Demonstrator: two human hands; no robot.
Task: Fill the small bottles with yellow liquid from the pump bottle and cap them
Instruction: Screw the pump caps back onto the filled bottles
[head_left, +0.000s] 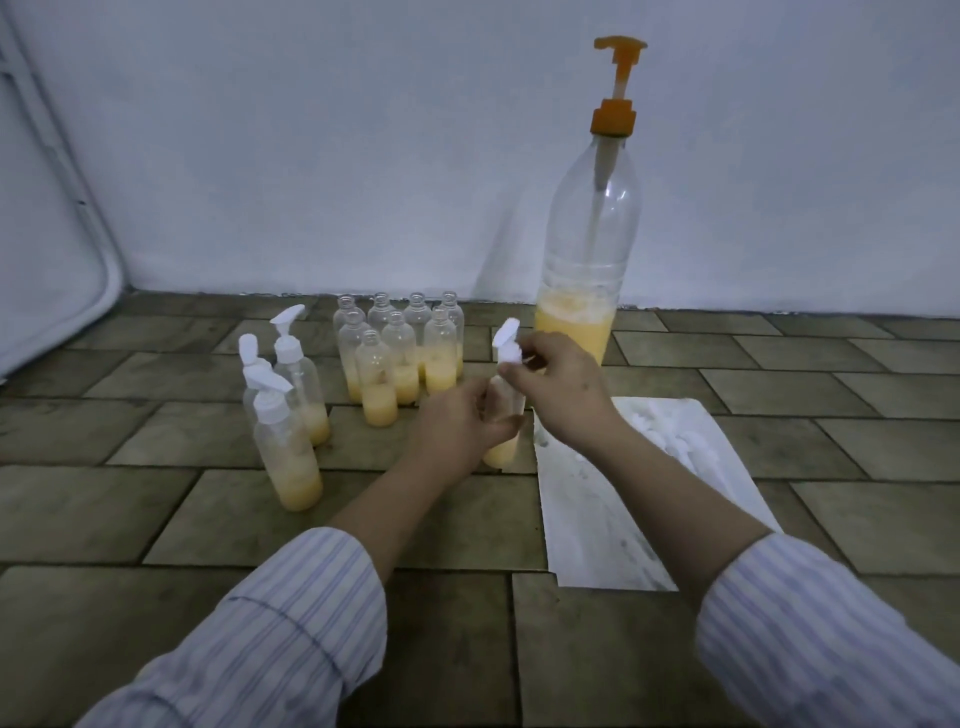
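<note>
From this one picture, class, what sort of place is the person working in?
Probably a makeshift workspace on a floor: the small bottles and tall pump bottle stand on brick-pattern paving against a bare pale wall.

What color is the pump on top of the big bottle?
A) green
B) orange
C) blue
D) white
B: the pump on the big bottle by the wall is orange, while the caps on the small bottles are white.
</note>
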